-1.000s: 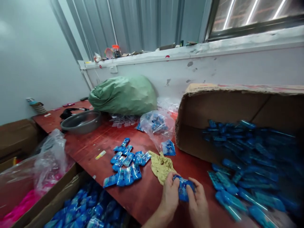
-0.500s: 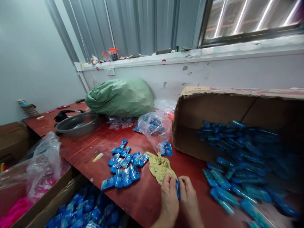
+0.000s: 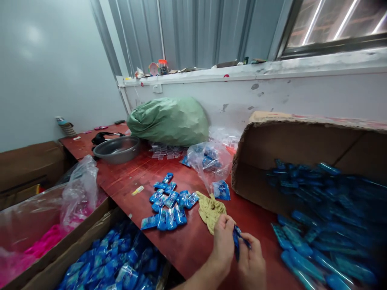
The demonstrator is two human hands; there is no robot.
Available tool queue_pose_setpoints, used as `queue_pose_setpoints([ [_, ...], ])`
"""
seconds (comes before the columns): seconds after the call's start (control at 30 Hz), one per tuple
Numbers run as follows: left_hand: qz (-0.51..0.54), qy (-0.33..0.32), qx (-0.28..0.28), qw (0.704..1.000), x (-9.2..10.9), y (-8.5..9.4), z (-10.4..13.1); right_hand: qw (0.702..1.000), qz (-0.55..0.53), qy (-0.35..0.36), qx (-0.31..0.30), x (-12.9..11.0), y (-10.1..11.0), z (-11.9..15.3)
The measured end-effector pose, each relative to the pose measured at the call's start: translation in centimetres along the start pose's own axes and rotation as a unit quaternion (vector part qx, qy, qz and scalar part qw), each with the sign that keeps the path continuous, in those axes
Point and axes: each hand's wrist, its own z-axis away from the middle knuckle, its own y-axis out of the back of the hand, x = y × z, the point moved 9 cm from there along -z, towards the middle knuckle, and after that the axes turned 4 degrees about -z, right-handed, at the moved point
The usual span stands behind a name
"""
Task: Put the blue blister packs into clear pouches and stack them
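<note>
Since the earlier frame, the two hands move a little apart, and the blue packet (image 3: 236,243) now looks bent between them, where before they press close together around it. We see the left hand (image 3: 223,238) pinching the packet on one side and the right hand (image 3: 251,259) pinching the other, both with narrow grip. The packet is above the red table (image 3: 181,247), near the front edge. It is dark and partly covered by fingers, so perhaps it is folded; we cannot be sure. Just beyond the left hand we find a yellow cloth (image 3: 211,212), and to its left, small blue packs (image 3: 171,217).
</note>
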Motion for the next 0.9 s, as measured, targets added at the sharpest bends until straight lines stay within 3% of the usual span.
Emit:
queue_pose_setpoints([
  [0.13,-0.076,-0.061,-0.008,0.995,0.4,-0.2,0.9,1.0,0.004,0.006,-0.021,-0.8,0.6,-1.1],
  [0.27,-0.054,-0.038,-0.007,0.998,0.0,0.1,1.8,0.998,0.002,-0.005,-0.057,-0.5,0.5,-1.3],
  [0.47,-0.064,-0.044,-0.02,0.997,0.1,0.4,1.2,0.999,0.037,0.016,-0.031,-0.6,0.8,0.1],
  [0.67,-0.032,-0.021,-0.003,0.999,-0.9,1.7,1.6,0.995,0.024,-0.025,-0.089,-0.6,-1.3,-0.8],
  [0.83,-0.016,-0.034,0.011,0.999,-0.1,3.0,0.6,0.999,0.024,-0.034,-0.035,0.3,-1.6,0.8],
  [0.9,-0.016,-0.036,0.006,0.999,-0.4,3.1,0.3,0.998,0.032,-0.03,-0.043,0.1,-2.0,0.7],
])
